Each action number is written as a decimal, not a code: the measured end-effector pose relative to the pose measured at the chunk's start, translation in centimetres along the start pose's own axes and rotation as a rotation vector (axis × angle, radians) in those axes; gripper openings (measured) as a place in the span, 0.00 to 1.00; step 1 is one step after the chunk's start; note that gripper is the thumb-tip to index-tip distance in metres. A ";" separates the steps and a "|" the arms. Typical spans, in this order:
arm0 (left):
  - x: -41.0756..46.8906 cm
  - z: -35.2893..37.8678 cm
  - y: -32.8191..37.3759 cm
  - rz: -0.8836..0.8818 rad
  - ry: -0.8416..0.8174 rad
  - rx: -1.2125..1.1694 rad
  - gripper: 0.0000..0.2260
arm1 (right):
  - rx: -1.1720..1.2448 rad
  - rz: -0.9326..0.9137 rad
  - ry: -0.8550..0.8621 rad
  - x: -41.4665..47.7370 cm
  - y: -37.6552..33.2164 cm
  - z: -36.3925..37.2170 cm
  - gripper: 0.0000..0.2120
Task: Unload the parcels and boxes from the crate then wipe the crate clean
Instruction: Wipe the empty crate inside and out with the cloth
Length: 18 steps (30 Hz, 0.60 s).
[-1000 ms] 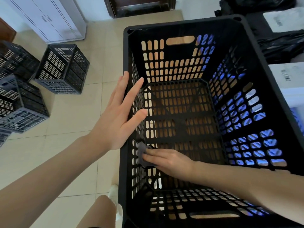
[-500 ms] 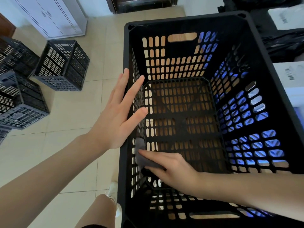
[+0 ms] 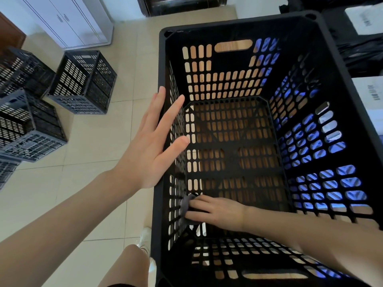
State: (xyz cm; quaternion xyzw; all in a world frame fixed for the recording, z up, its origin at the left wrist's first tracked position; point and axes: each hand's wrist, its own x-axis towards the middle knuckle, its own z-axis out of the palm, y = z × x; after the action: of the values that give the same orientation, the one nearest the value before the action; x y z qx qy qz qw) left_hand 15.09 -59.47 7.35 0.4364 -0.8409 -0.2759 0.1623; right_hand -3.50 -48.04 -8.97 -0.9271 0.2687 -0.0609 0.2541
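- The black slotted crate (image 3: 238,21) stands with nothing inside it, so the unloading half of the job appears done. Only bare floor slats and walls show.
- White parcels (image 3: 371,96) with a barcode label and dark bags (image 3: 362,52) lie outside the crate, beyond its right rim, apparently the goods taken out.
- Spare crates (image 3: 83,83) sit on the tiled floor, well apart from the crate's left side.
- The left hand (image 3: 153,146) rests flat against the outside of the crate's left rim. Its fingers are spread and straight and grasp nothing, and it appears to steady the crate.
- The right hand (image 3: 217,210) reaches deep inside to the foot of the left wall, near the crate's near-left corner. Its fingers lie nearly straight and press a cloth to the wall; the thumb is hidden.
- The small grey cloth (image 3: 185,204) is bunched between those fingertips and the left wall, touching both.
- Wiping seems under way at one low spot. Whether the other walls, floor and rim have been cleaned cannot be told from the view.
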 end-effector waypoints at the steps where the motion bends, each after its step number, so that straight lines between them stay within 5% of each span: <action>1: 0.0 0.0 0.0 0.000 0.000 0.001 0.29 | -0.003 -0.014 0.011 -0.1 -0.1 -0.3 0.32; 11: 0.1 0.0 0.0 0.007 0.000 -0.012 0.29 | -0.040 -0.235 0.362 0.1 -2.8 -6.0 0.21; 18: 0.0 0.0 0.0 -0.003 0.000 -0.003 0.29 | -0.174 -0.071 -0.081 -0.7 -0.1 -2.4 0.30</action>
State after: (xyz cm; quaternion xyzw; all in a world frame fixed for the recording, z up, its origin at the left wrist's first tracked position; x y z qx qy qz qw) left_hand 15.08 -59.51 7.30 0.4376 -0.8398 -0.2773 0.1623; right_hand -4.66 -48.62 -6.79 -0.9562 0.2296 -0.0086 0.1812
